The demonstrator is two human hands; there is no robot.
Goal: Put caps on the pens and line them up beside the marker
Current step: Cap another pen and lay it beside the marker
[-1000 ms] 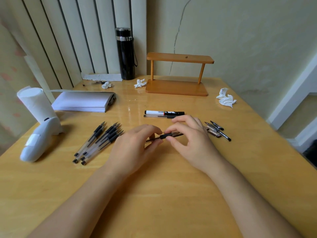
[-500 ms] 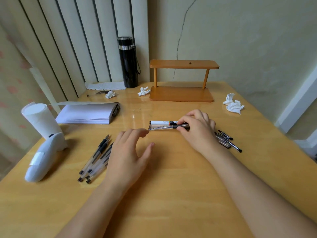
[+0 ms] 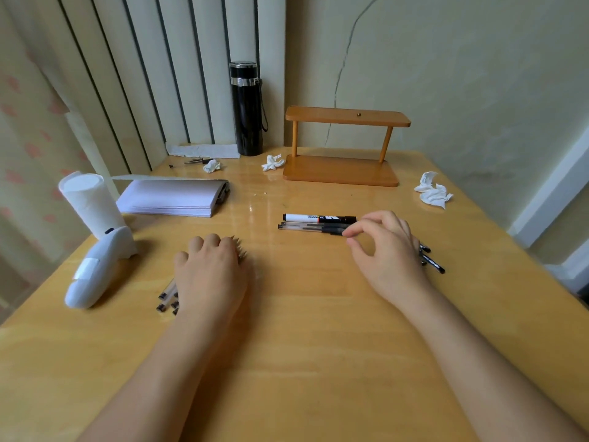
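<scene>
Reaching my left hand (image 3: 212, 275) down flat on the bare pens (image 3: 168, 296), not gripping one yet, I should pinch just one, while my right hand (image 3: 384, 250), loose and empty, hovers by two capped pens (image 3: 310, 227) beside the marker (image 3: 318, 218).

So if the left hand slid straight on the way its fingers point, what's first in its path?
Probably nothing close: past the left hand, bare table, then likely the crumpled tissue; depth is unclear.

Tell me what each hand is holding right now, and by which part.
Right hand: nothing held, fingertips just off the capped pens beside the marker. Left hand lies over the uncapped pens; any grip is hidden.
</scene>
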